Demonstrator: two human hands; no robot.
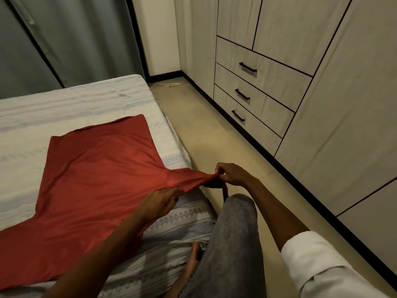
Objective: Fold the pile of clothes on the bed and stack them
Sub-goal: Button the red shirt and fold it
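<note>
A red garment (pixel 92 181) lies spread flat on the bed (pixel 64 108), which has a pale patterned sheet. One corner of the garment is stretched out past the bed's right edge. My right hand (pixel 233 174) pinches that stretched corner above the floor. My left hand (pixel 159 202) grips the garment's edge near the bed's right side, fingers curled into the cloth. A thin red strap hangs down below my right hand.
My knee in grey trousers (pixel 236 237) rests at the bed's edge. A wardrobe with three drawers (pixel 253 95) runs along the right wall. A wire hanger (pixel 169 84) lies on the tiled floor by the far corner. Grey curtains (pixel 64 39) hang behind the bed.
</note>
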